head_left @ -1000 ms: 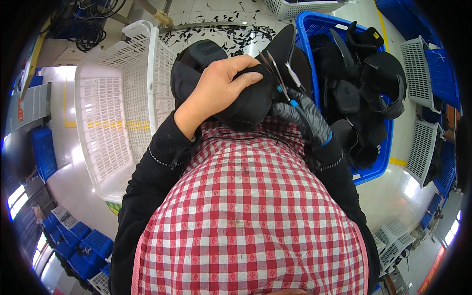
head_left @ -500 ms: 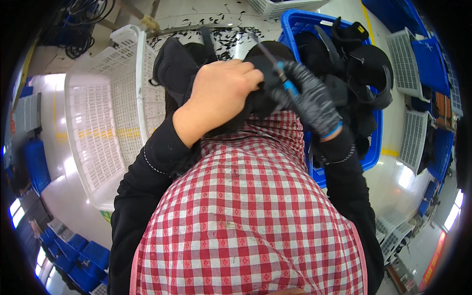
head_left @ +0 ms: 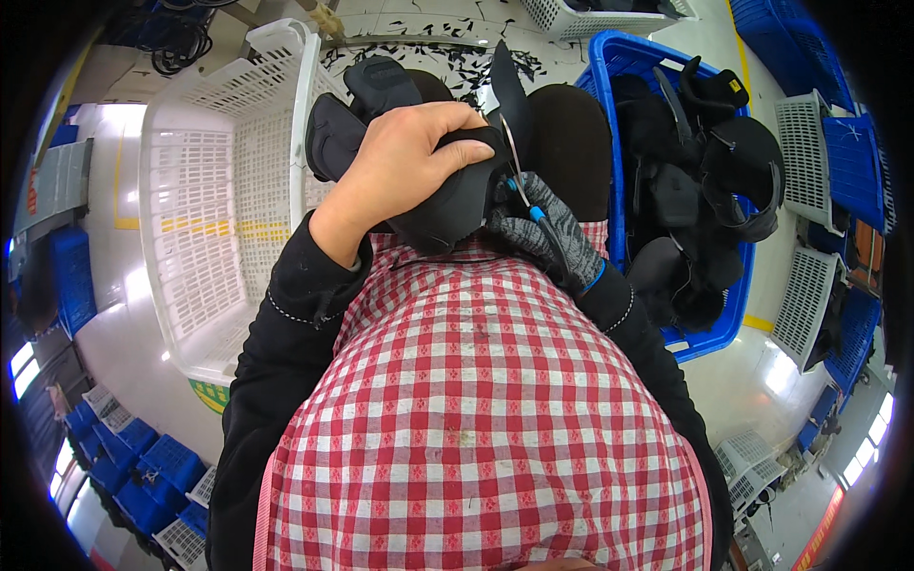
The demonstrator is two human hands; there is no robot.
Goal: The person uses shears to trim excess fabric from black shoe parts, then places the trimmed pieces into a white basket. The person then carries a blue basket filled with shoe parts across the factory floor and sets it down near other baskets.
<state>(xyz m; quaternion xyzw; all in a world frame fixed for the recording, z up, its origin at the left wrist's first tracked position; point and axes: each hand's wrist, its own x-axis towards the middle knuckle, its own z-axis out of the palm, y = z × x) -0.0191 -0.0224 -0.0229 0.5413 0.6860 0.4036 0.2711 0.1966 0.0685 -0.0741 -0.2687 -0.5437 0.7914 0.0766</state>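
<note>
My bare left hand (head_left: 405,162) is closed on a black padded fabric piece (head_left: 443,211) above my lap, thumb laid over its top. In my right hand (head_left: 552,238), which wears a grey knit glove, is a pair of scissors (head_left: 537,214) with blue handles. Their blades point up and away from me along the right edge of the piece, beside a dark pointed flap (head_left: 510,84). Whether the blades touch the fabric I cannot tell. More black padded material (head_left: 379,84) shows just beyond my left hand. Some right fingers are hidden behind the piece.
A blue basket (head_left: 617,162) of black padded pieces stands at my right. On my left is a white slatted basket (head_left: 190,276). Black scraps (head_left: 400,65) litter the floor ahead. A checked red-and-white apron (head_left: 457,400) covers my lap.
My right hand has come down and left, bringing the scissors beside the black piece. My left hand has turned, and more of the piece shows beneath it. The view has shifted slightly.
</note>
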